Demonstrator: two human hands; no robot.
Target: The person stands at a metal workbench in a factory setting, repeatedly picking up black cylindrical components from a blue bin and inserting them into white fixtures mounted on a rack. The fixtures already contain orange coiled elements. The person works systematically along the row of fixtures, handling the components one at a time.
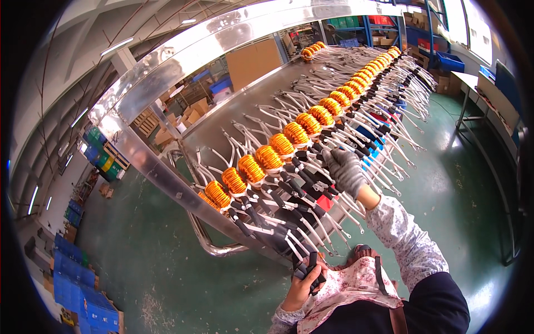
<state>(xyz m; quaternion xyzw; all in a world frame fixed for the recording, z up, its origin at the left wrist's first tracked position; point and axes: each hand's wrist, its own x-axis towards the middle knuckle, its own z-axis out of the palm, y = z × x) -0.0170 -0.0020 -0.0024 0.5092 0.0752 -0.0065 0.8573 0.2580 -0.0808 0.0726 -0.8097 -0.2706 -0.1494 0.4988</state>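
Note:
A long row of toroidal coils (pixel 295 133) wound with orange wire stands on a metal rack shelf. White leads with metal lugs (pixel 400 147) hang from them over the near edge, many carrying black sleeves (pixel 290 182). My right hand (pixel 345 172), in a grey striped glove, reaches among the leads beside the middle coils. Its fingers are curled closed, and what lies in them is hidden. Low in front of my apron, my left hand (pixel 305 286) is closed around several short black tube pieces (pixel 307 266), close to the ends of the nearest hanging leads.
The rack's shiny metal frame (pixel 150 167) rises at the left and crosses above the coils. Its bent tube handle (pixel 207 245) sticks out at the near left. A worktable (pixel 468 80) stands at the right. Blue boxes (pixel 83 289) are stacked on the green floor at the lower left.

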